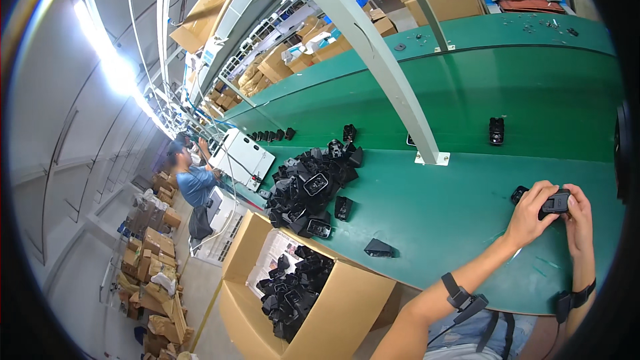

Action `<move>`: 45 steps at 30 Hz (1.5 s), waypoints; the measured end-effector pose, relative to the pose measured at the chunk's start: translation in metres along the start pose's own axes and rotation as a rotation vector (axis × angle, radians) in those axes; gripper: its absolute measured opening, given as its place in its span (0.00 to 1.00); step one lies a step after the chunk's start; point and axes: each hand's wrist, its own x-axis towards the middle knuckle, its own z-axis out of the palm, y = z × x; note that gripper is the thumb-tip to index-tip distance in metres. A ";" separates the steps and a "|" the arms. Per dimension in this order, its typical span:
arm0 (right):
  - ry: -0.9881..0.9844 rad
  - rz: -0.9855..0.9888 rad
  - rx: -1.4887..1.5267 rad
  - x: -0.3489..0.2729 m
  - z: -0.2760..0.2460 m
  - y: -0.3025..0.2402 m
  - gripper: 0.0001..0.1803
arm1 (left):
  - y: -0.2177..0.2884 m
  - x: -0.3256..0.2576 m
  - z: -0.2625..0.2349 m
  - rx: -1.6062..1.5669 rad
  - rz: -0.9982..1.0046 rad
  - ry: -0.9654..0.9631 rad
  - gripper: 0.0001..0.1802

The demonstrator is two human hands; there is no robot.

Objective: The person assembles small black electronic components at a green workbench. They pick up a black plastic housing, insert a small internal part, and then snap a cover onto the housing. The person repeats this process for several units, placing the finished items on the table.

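A small black plastic housing (555,203) is held above the green bench at the right, gripped between both hands. My left hand (531,212) has its fingers closed on the housing's left side. From the right, my right hand (579,216) closes on the same piece. Just behind my left fingers, another black part (519,193) lies on the bench, partly covered by the hand. Dark bands with small devices are strapped round both my forearms.
A heap of black housings (313,187) covers the bench's left part, above an open cardboard box (353,300) of similar pieces. One wedge-shaped piece (380,248) lies nearer. A pale post (400,93) rises from the bench. A person in blue (195,183) works farther left beside a white machine (241,159).
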 end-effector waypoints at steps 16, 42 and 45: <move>0.013 0.207 0.263 -0.001 -0.008 0.008 0.16 | 0.007 -0.004 0.003 0.018 -0.024 0.012 0.31; -0.005 -0.026 0.068 0.000 0.011 -0.002 0.22 | 0.001 0.005 -0.004 0.065 0.079 0.050 0.31; 0.011 0.062 0.149 -0.007 0.012 -0.001 0.21 | 0.001 -0.001 0.003 0.033 0.036 0.034 0.31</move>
